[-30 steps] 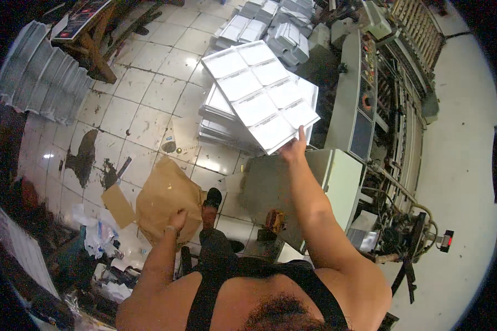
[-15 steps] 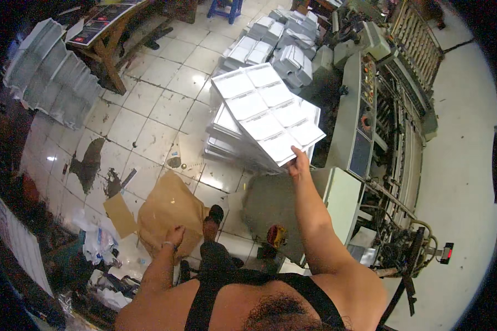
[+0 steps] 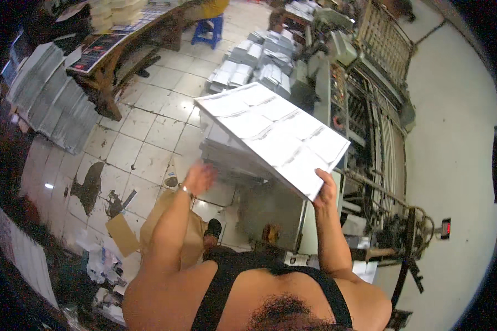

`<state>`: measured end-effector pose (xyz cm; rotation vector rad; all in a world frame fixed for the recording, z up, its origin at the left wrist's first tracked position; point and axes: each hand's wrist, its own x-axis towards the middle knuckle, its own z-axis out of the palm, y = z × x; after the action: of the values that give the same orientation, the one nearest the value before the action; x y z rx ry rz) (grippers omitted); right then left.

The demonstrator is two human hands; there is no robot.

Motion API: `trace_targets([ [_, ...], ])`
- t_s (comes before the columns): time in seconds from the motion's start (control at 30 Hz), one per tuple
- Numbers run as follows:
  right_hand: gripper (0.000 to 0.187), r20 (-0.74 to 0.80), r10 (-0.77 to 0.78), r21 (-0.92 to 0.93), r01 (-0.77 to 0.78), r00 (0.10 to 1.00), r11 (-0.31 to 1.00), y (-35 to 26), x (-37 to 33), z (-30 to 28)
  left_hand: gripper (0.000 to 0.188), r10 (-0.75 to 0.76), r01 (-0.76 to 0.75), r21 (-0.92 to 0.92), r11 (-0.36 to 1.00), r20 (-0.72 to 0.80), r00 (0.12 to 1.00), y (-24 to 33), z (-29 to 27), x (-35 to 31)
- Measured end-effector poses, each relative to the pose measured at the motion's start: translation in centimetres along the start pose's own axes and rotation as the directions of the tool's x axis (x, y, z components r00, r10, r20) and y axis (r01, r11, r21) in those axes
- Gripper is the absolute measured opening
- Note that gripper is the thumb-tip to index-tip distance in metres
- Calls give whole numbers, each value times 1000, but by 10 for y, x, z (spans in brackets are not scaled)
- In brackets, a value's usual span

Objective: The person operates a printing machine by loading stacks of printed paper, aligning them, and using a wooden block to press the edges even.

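Observation:
My right hand (image 3: 326,188) grips the near right corner of a stack of white printed sheets (image 3: 276,132), thumb on top. The sheets are tilted, and a grid of panels covers the top one. Under their left side stands a larger pile of paper (image 3: 226,151), partly hidden. My left hand (image 3: 200,177) is raised beside that pile, blurred by motion, with its fingers looking apart and nothing seen in them. Below my left forearm lies brown wrapping paper (image 3: 190,234), partly covered by the arm.
A machine (image 3: 378,143) with rails runs along the right wall. Bundled paper stacks (image 3: 251,63) sit at the back. At left are a tall grey paper stack (image 3: 55,96) and a wooden table (image 3: 107,99). A blue stool (image 3: 209,31) and a cardboard piece (image 3: 122,234) are on the tiled floor.
My left hand has left the brown paper and risen toward the paper pile. My right hand has moved right and nearer with the white sheets, which have turned.

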<state>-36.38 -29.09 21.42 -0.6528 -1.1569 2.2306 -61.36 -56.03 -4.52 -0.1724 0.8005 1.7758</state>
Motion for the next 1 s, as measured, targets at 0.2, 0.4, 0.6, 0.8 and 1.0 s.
trace_targets([
  [0.2,66,-193,61,-23,-67,979,997,-56,-148,-47,93,-242,185,160,970,525,816,104,155,9],
  [0.4,60,-345,-108,-197,41,933,980,-68,-223,-124,55,-372,-67,860,506,288,883,56,280,50],
  [0.6,55,-342,-170,-138,130,924,982,-59,-231,-149,41,-314,-197,869,454,363,877,47,301,51],
  [0.8,49,-456,-11,-281,-132,890,950,-47,-218,-157,42,-323,-190,871,453,359,875,50,285,59],
  [1.0,46,-619,-1,-606,-477,785,637,-62,-195,-151,38,-125,-233,941,246,269,955,55,317,50],
])
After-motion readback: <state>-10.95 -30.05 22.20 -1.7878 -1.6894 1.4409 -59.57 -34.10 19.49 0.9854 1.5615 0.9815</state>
